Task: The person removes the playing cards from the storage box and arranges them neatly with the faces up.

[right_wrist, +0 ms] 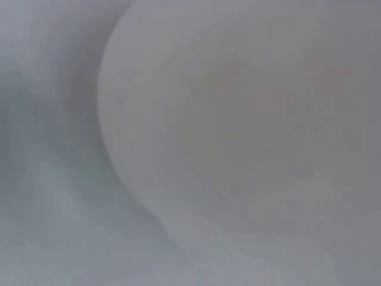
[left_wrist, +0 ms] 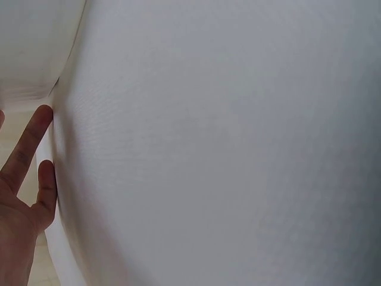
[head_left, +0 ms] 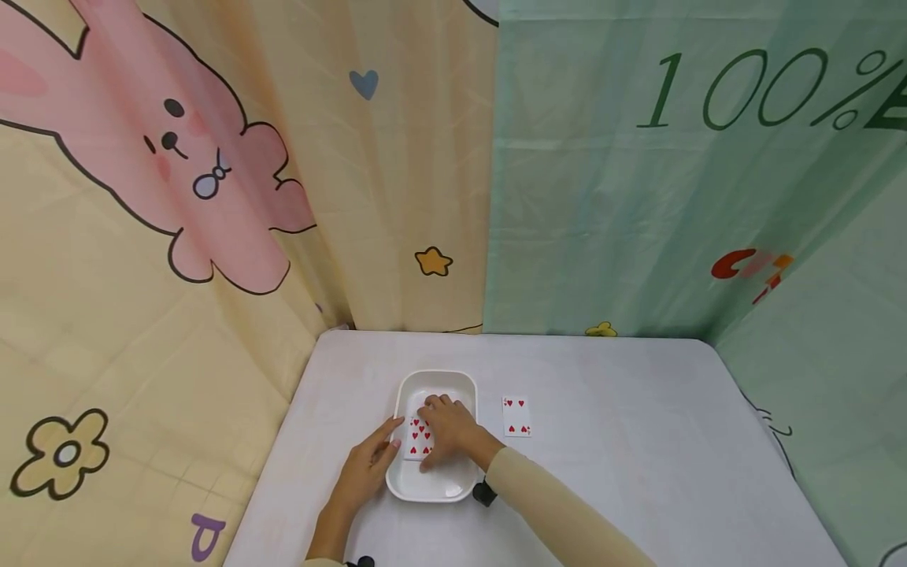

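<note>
White rounded-rectangle tray (head_left: 434,498) is on the white table (head_left: 652,472), nearer its left edge than its right, long axis running toward the far edge. The white playing card with red hearts (head_left: 417,446) inside points the same way, and so does the white card with four red hearts (head_left: 516,416) right of the tray. Left hand (head_left: 364,469) touches the left rim, fingers fairly straight; right hand (head_left: 451,431) is spread over the inside card, can't tell if it's gripping.

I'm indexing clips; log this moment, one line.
left hand: touching white tray | right hand: over card inside | four-heart card: on table
</note>
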